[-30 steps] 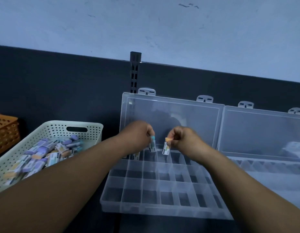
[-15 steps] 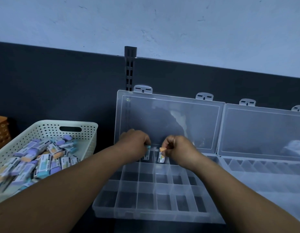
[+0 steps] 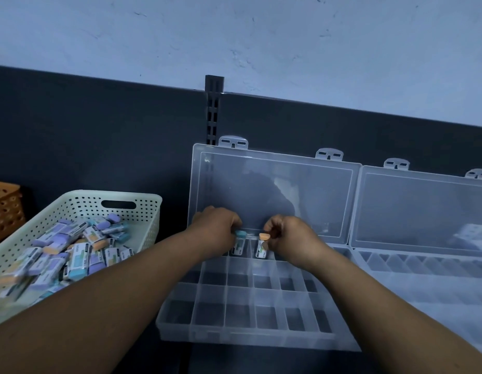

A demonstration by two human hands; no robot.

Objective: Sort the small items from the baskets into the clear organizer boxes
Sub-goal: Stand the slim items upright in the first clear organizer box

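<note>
A clear organizer box point(image 3: 245, 330) lies open in front of me, its lid leaning against the dark back wall. My left hand point(image 3: 217, 229) pinches a teal-topped eraser point(image 3: 239, 242) standing upright in a back-row compartment. Beside it, my right hand point(image 3: 287, 236) pinches an orange-topped eraser point(image 3: 262, 245) upright in a neighbouring back-row compartment. The box's other visible compartments hold nothing. A cream perforated basket point(image 3: 142, 211) at the left holds several purple, teal and orange erasers point(image 3: 72, 252).
A second clear organizer box point(image 3: 423, 265) stands open to the right, touching the first. An orange perforated basket point(image 3: 5, 209) sits at the far left edge. A dark slotted upright point(image 3: 213, 114) rises on the back wall behind the boxes.
Both hands have lowered their erasers from above the box down into back-row compartments. The view has shifted slightly.
</note>
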